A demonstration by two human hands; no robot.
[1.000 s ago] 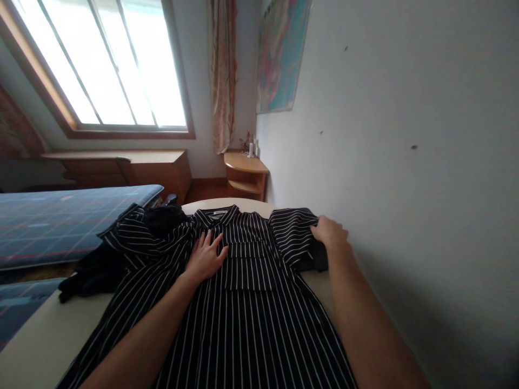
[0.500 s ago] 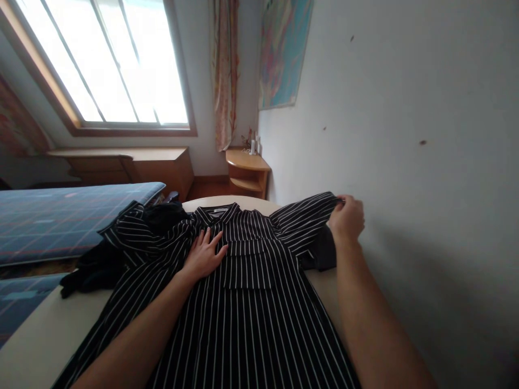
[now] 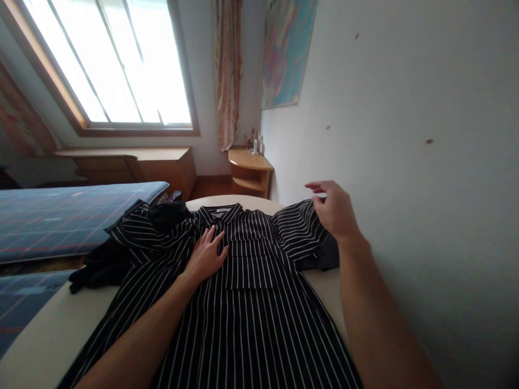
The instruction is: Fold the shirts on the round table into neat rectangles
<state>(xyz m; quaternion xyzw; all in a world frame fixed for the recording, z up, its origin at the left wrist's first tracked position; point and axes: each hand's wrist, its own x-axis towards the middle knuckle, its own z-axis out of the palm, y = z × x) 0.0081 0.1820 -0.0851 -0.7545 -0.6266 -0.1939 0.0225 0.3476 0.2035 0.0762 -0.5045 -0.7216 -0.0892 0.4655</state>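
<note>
A black shirt with white stripes (image 3: 251, 313) lies spread over a pale table (image 3: 52, 324), its collar at the far end. My left hand (image 3: 207, 254) rests on the upper chest, fingers spread. Just above the right-hand sleeve (image 3: 298, 227) is my right hand (image 3: 334, 210), its fingers apart and nothing visible between them. The left-hand sleeve (image 3: 140, 229) lies bunched over dark cloth (image 3: 103, 270). More dark cloth (image 3: 327, 254) shows under the right-hand sleeve.
A bed with a blue plaid cover (image 3: 81, 219) stands at the left. The white wall (image 3: 405, 216) rises close on the right. Beyond the table are a small wooden corner shelf (image 3: 251, 159), a long wooden desk (image 3: 162, 154) and a window (image 3: 121, 65).
My right hand has let go of the sleeve end and opened. The sleeve has dropped lower and lies flatter. My left hand stays on the chest of the shirt.
</note>
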